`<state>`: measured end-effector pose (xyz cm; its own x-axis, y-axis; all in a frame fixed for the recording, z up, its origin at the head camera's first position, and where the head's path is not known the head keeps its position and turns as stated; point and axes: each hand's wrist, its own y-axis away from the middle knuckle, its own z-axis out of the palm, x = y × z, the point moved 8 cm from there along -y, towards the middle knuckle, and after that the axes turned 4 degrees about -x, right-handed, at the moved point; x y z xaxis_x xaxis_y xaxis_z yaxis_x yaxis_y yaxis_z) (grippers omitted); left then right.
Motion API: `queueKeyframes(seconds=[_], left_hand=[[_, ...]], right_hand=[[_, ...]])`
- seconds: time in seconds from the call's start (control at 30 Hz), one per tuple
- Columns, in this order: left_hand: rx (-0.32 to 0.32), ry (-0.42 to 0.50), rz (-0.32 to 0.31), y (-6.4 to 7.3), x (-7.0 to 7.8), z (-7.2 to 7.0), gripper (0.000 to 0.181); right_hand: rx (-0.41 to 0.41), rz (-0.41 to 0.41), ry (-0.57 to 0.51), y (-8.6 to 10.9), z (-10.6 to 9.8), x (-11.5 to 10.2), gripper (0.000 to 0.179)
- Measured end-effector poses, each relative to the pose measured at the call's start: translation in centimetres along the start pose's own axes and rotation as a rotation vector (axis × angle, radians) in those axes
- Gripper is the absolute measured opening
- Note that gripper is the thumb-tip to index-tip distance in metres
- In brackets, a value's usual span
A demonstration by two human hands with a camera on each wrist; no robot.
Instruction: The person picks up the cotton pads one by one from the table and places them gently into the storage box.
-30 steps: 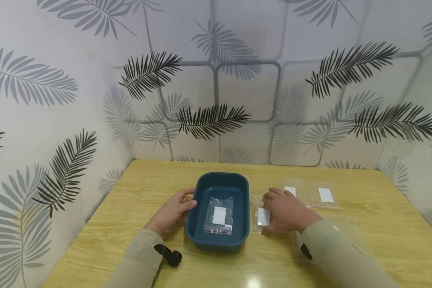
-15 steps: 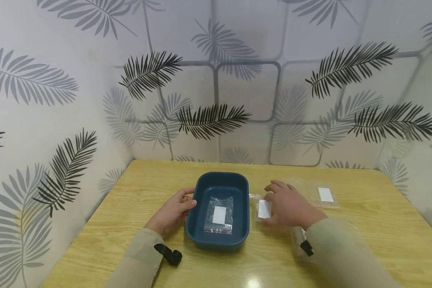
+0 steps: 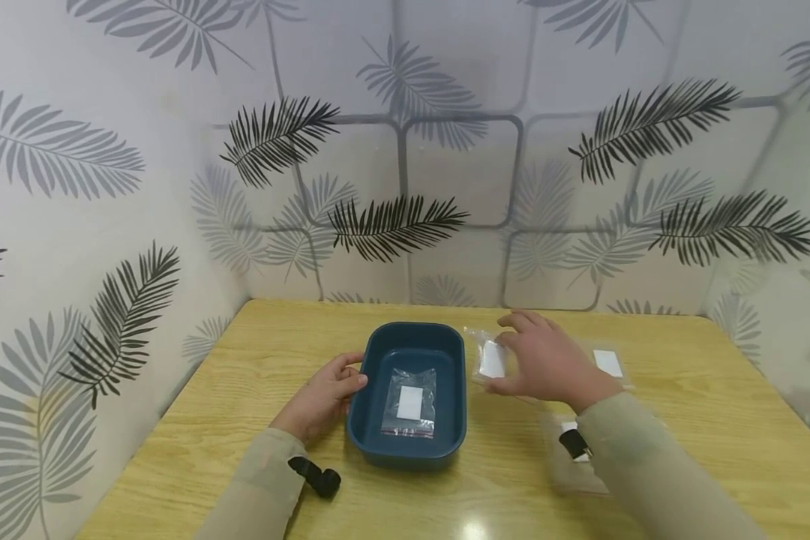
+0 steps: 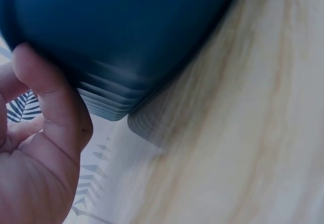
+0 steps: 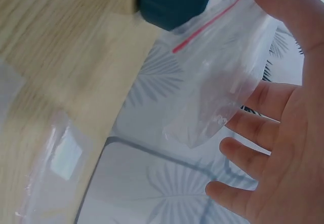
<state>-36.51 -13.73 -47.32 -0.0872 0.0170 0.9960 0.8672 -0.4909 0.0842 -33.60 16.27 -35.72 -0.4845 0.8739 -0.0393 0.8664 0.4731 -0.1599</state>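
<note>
A blue plastic tub [image 3: 415, 337] stands on the table, and a clear zip bag [image 3: 410, 431] with a white piece lies inside it. My left hand [image 3: 325, 394] holds the tub's left side, its thumb [image 4: 38, 69] at the rim. To the tub's right, my right hand [image 3: 550, 364] grips another zip bag [image 3: 491, 360] with a white piece in it, lifted off the table. In the right wrist view, this held bag [image 5: 217, 82] has a red zip line and hangs between thumb and fingers, beside the corner of the tub.
More clear bags lie right of the tub: one bag [image 3: 607, 364] behind the right hand, another bag [image 3: 570, 472] partly under the right forearm. A patterned wall [image 3: 445, 172] closes off the table's [image 3: 297, 330] far edge. Black straps [image 3: 317, 478] sit at the wrists.
My right hand has lifted a zip bag and moved it up and away from me, beside the tub's far right corner. The left hand and tub stay put.
</note>
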Motion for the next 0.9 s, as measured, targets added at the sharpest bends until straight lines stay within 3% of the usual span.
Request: queueKeyframes(seconds=[0.43,0.9], left_hand=[[0.002,0.001,0.000,0.0,-0.1,0.0,0.053],[-0.010,0.024,0.003,0.1,0.2,0.2,0.054]], right_hand=[[0.012,-0.067,0.018,-1.7,-1.0,-3.3,0.075],[-0.077,-0.069,0.044,-4.2,-0.3,-7.2,0.079]])
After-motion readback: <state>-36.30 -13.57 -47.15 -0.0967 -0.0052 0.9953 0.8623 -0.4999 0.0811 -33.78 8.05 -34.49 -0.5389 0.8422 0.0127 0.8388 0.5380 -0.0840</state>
